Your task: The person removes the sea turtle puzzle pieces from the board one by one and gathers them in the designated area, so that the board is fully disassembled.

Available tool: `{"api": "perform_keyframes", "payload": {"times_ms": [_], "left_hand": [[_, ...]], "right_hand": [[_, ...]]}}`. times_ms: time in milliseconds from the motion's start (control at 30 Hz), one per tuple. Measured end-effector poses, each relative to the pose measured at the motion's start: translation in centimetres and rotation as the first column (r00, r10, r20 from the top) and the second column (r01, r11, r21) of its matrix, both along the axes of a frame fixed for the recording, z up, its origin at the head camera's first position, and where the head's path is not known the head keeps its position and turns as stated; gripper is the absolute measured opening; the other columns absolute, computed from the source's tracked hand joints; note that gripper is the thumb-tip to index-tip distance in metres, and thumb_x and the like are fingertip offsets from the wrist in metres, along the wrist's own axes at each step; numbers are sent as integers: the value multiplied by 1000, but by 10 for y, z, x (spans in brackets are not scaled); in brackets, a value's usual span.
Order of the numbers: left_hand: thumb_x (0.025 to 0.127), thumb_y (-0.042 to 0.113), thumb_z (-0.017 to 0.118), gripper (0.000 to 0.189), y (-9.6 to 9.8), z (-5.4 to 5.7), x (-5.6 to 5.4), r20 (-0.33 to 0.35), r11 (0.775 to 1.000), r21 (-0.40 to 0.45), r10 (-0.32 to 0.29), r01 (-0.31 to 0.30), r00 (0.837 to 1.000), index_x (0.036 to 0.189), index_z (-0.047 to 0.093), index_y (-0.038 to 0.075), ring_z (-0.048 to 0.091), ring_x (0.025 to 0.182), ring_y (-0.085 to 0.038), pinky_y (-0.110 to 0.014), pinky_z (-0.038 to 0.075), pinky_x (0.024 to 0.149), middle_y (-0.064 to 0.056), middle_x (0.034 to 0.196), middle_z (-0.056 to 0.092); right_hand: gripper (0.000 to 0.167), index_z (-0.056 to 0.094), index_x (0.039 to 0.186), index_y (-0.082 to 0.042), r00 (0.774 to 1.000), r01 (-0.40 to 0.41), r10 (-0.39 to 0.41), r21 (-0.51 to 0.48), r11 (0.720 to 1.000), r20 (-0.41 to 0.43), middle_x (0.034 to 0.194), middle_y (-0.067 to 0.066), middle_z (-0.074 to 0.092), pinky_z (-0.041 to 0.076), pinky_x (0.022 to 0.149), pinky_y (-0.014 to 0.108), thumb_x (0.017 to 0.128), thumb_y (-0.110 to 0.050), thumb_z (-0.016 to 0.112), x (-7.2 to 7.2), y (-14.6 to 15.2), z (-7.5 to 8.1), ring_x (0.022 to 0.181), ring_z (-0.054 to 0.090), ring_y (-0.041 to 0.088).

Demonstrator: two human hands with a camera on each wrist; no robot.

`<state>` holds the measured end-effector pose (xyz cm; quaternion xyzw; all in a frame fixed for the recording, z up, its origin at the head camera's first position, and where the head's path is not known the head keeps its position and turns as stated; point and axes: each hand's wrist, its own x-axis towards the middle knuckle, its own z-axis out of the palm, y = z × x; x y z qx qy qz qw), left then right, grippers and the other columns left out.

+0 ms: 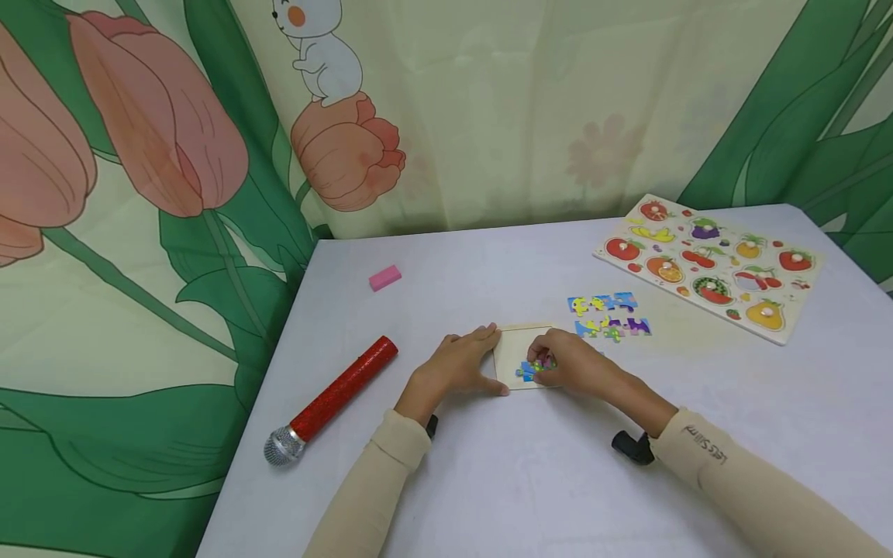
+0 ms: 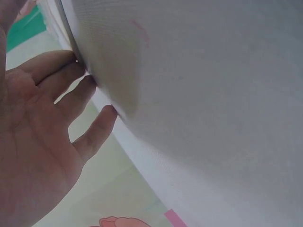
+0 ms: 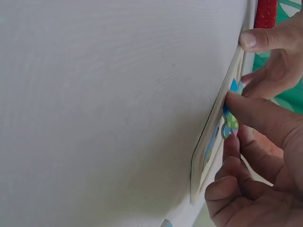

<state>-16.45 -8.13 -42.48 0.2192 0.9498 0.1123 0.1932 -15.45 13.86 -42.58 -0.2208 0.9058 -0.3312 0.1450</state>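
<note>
A small pale wooden puzzle tray (image 1: 512, 345) lies on the white-covered table. My left hand (image 1: 456, 364) rests at its left side, thumb by the near corner and the other fingers stretched toward the far one. In the left wrist view, those fingertips (image 2: 111, 111) touch down along an edge. Over the tray, my right hand (image 1: 575, 363) pinches a green-and-yellow jigsaw piece (image 3: 231, 124) between thumb and finger, tilted up from the tray in the right wrist view. Blue jigsaw pieces (image 1: 526, 373) show in the tray beneath, partly hidden by the right hand.
More jigsaw pieces (image 1: 612, 316) lie in two rows right of the tray. A fruit peg board (image 1: 708, 267) sits at the back right. On the left are a red microphone (image 1: 342, 391) and a pink block (image 1: 385, 278). A printed curtain (image 1: 488, 116) hangs behind the table.
</note>
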Motion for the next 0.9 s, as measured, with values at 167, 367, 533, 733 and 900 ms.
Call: {"api": "perform_keyframes", "payload": {"times_ms": [167,367,533,733,900], "left_hand": [[85,53,81,100,1,1,0,-12,1000,-17,1,-1,1000,162,32,13,23,153,-13,-44,27,119,2,168,26],[85,53,82,100,2,0,1,-4,1000,-22,6,-6,1000,162,32,14,23,153,-13,-44,27,119,2,168,25],[85,53,81,100,2,0,1,-5,1000,-24,3,-3,1000,162,32,14,22,153,-13,-44,27,119,2,168,25],[85,53,81,100,1,-1,1,-10,1000,-24,4,-4,1000,162,32,14,22,153,-13,-44,27,119,3,168,25],[85,52,82,100,2,-1,1,-8,1000,-23,5,-5,1000,162,32,14,22,153,-13,-44,27,120,3,168,25]], "right_hand": [[20,68,94,-4,999,-2,1,-14,1000,-44,88,4,59,51,73,32,82,3,82,1,-1,0,82,56,20],[20,73,96,-6,997,38,-37,16,999,-62,88,1,62,52,74,33,81,1,84,4,-1,-2,82,59,18],[19,78,100,-6,996,25,-28,-41,999,-82,92,-2,67,54,76,32,85,5,79,7,5,0,84,63,17],[17,80,105,-8,998,-11,4,-122,992,-62,99,-2,72,56,79,30,90,2,76,4,18,2,91,67,18],[16,80,108,-8,999,35,-32,-132,991,26,107,4,74,58,76,30,93,-4,75,-2,36,13,95,68,22]]}}
